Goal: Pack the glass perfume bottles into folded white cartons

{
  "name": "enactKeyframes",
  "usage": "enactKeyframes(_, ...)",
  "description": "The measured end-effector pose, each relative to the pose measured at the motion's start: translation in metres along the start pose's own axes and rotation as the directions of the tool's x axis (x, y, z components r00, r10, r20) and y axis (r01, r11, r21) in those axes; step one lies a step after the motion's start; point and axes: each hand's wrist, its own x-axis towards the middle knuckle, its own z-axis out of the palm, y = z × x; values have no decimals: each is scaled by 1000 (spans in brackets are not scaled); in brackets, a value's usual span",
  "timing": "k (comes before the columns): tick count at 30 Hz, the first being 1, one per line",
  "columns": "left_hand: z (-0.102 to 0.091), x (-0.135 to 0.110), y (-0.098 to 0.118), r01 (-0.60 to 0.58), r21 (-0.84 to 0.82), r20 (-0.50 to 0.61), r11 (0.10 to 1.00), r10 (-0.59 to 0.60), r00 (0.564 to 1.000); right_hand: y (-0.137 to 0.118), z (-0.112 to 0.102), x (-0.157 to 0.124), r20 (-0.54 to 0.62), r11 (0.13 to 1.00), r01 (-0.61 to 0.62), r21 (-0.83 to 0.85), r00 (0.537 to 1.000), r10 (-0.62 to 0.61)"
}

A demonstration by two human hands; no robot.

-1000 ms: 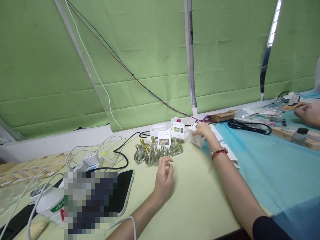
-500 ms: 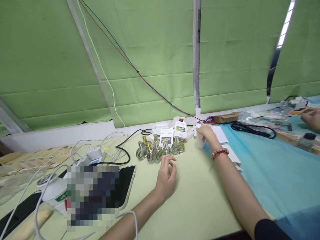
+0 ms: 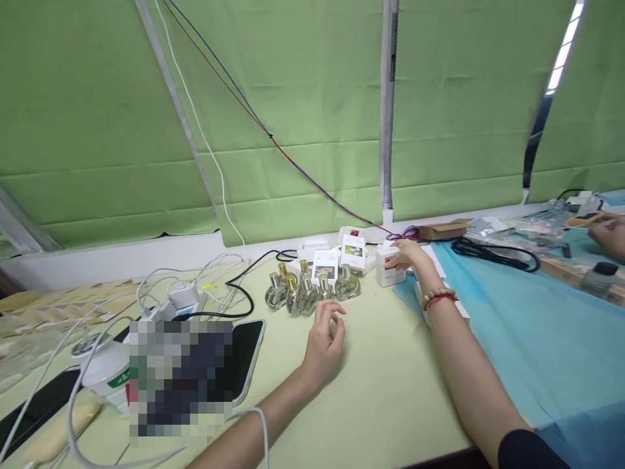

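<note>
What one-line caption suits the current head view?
Right hand at a white box, left hand loosely curled near a cluster of glass bottles.

Bottles (image 3: 308, 298), near back edge of smooth, matt table (image 3: 385, 391): clear, glossy glass; caps (image 3: 304, 266) shiny, metallic-looking. White boxes (image 3: 353, 251), same edge: smooth card. Blue sheet (image 3: 532, 319), right edge: thin, creased. Phone screen (image 3: 248, 345), left side: glossy.

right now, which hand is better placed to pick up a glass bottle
Probably the left hand: it looks empty and is close to the glass bottles, while the right hand is farther off, at a white box.
</note>
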Motion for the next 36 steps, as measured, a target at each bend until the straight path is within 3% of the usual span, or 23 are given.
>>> enactKeyframes(3, 0, 0, 1, 4, 5, 11, 1000, -4, 1000, 2, 0, 3, 59, 996, -88, 34, 995, 86)
enactKeyframes(6, -1, 1, 2, 3, 22, 44, 1000, -4, 999, -1, 3, 2, 29, 993, -116, 31, 993, 115)
enactKeyframes(10, -2, 2, 3, -51, 91, 180, 995, 34, 983, -4, 11, 2, 11, 991, -132, 30, 991, 132)
enactKeyframes(13, -1, 0, 4, -127, 176, 320, 976, 65, 945, -4, 21, 4, -21, 992, -109, 66, 994, 111)
enactKeyframes(17, 1, -2, 4, -298, 277, 495, 913, 130, 859, -9, 32, 3, -28, 991, -45, 126, 998, 49)
enactKeyframes(21, 2, -3, 5, -369, 318, 535, 873, 155, 830, -23, 39, -6, -149, 999, 30, -36, 988, -35)
enactKeyframes(23, 2, -3, 4, -374, 320, 534, 870, 160, 830, -30, 41, -9, -198, 990, 8, -142, 980, -36)
enactKeyframes(26, 2, -4, 3, -394, 324, 532, 860, 179, 828, -37, 40, -10, -229, 986, 0, -169, 973, -39)
enactKeyframes(29, 4, -4, 3, -413, 338, 534, 845, 189, 824, -40, 39, -6, -250, 957, 222, -189, 931, -266)
enactKeyframes(32, 5, -5, 3, -432, 358, 545, 828, 190, 816, -43, 44, -2, -35, 862, 494, -113, 865, -501)
enactKeyframes(34, 5, -6, 3, -443, 368, 554, 817, 190, 810, -43, 52, -1, 93, 850, 523, -54, 851, -518)
enactKeyframes(36, 6, -7, 3, -456, 376, 562, 807, 193, 804, -40, 63, -1, 84, 859, 504, -91, 863, -498)
